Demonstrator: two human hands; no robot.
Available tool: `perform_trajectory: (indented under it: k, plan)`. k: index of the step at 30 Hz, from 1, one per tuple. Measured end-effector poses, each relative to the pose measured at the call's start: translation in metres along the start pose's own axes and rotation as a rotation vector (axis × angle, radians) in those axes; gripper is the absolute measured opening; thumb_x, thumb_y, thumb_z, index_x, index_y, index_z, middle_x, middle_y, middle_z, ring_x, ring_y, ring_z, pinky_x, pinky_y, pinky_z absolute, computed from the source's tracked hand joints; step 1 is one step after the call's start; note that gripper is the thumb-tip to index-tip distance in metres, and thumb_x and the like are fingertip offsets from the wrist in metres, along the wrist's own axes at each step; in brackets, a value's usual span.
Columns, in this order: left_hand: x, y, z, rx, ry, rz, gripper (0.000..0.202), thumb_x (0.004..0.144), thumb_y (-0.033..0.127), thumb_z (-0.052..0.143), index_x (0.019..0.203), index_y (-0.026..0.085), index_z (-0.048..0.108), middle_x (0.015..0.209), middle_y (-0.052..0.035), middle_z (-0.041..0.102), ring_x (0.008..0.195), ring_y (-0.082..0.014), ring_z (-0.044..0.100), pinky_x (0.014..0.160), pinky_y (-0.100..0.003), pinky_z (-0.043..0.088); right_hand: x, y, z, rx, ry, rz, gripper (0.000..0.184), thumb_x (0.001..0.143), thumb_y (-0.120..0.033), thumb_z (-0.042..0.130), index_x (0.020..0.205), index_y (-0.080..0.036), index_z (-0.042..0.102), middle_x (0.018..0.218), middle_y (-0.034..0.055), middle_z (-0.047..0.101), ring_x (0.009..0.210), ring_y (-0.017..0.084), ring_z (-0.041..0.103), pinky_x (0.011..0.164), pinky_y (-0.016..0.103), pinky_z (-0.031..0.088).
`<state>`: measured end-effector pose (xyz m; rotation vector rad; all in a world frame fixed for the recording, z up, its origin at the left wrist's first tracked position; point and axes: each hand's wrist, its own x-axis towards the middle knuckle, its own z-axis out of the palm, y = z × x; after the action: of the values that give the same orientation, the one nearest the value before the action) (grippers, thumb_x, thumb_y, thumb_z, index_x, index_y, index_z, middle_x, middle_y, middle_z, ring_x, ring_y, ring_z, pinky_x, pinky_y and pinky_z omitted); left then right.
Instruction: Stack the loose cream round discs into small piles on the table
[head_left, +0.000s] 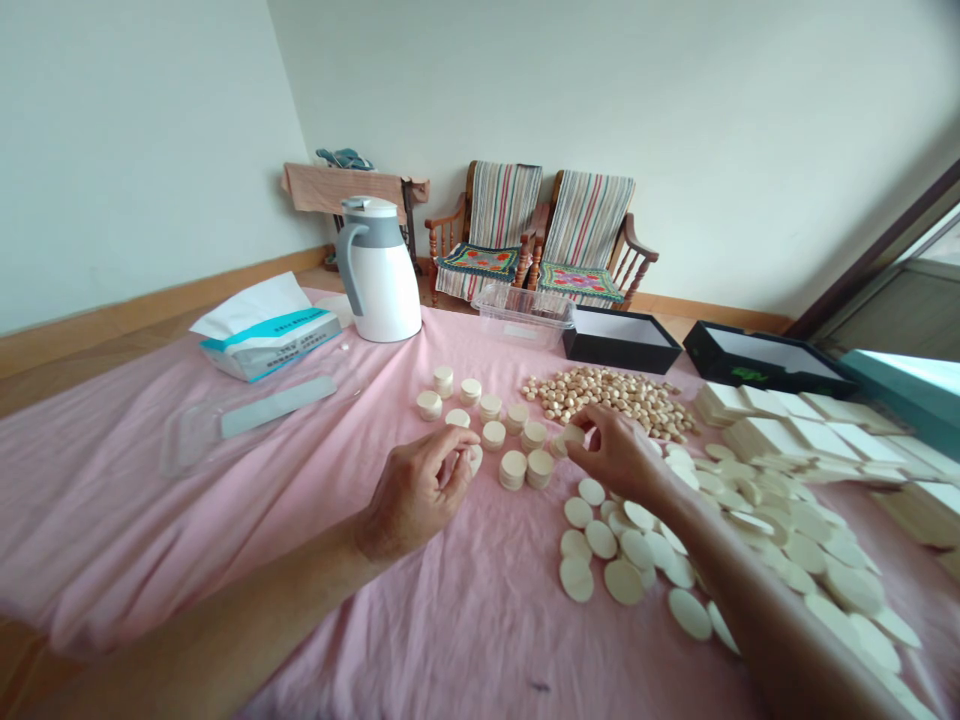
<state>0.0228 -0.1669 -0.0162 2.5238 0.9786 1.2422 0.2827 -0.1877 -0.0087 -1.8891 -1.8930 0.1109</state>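
**My left grip [414, 493] closed on a pale disc [474, 460], my right grip [611, 452] on another disc [574, 435].**
Short disc stacks [514, 469] stand between them on pink cloth [225, 520], with loose discs [622, 560] nearer my right. Print on the tissue pack [262, 345] and black box [761, 360] is too small for me to read. A white jug [379, 270] stands on the cloth, with striped wooden chairs [540, 230] against the far wall.

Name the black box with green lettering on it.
The black box farther right, beside the teal box; the other black box shows no green lettering.
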Motion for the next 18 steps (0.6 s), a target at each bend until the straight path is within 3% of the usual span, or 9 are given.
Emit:
perform_trajectory:
  k: [13,18]
  plan:
    - [-0.002,-0.002,0.001,-0.017,-0.006,-0.006,0.012,0.086,0.017,0.05,0.093,0.016,0.059,0.064,0.0039,0.059,0.047,-0.0059,0.046,0.051,-0.018,0.037,0.002,0.003,0.011,-0.103,-0.027,-0.008,0.015,0.077,-0.033,0.054,0.073,-0.019,0.055,0.075,0.0042,0.059,0.071,0.017,0.054,0.063,0.026,0.035]
    - [-0.001,-0.001,0.001,-0.013,-0.002,-0.011,0.012,0.085,0.017,0.05,0.093,0.016,0.059,0.062,0.0043,0.058,0.046,-0.0059,0.045,0.05,-0.017,0.036,0.001,0.001,0.01,-0.114,-0.03,0.001,0.023,0.078,-0.04,0.057,0.084,-0.018,0.056,0.082,0.006,0.062,0.072,0.017,0.056,0.063,0.027,0.035]
